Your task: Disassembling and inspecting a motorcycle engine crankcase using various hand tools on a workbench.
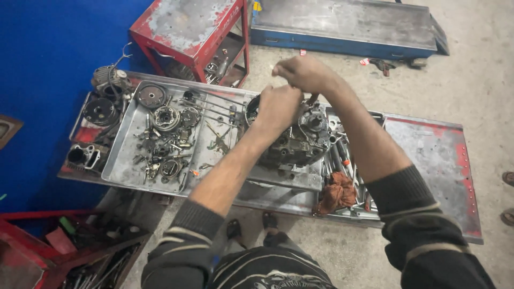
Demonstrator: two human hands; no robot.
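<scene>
The engine case [300,140] sat on the metal bench [428,155], right of the parts tray [126,152]. The left hand [278,107] gripped its top, closed over it. Just beyond the case, the right hand [302,72] pinched something too small to identify.

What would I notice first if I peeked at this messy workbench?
Probably the two hands, left hand and right hand, busy on the grey metal engine block mid-bench. Left of it, a shallow metal tray holds scattered gears and small parts. A crumpled rust-orange rag lies beside the engine.
</scene>
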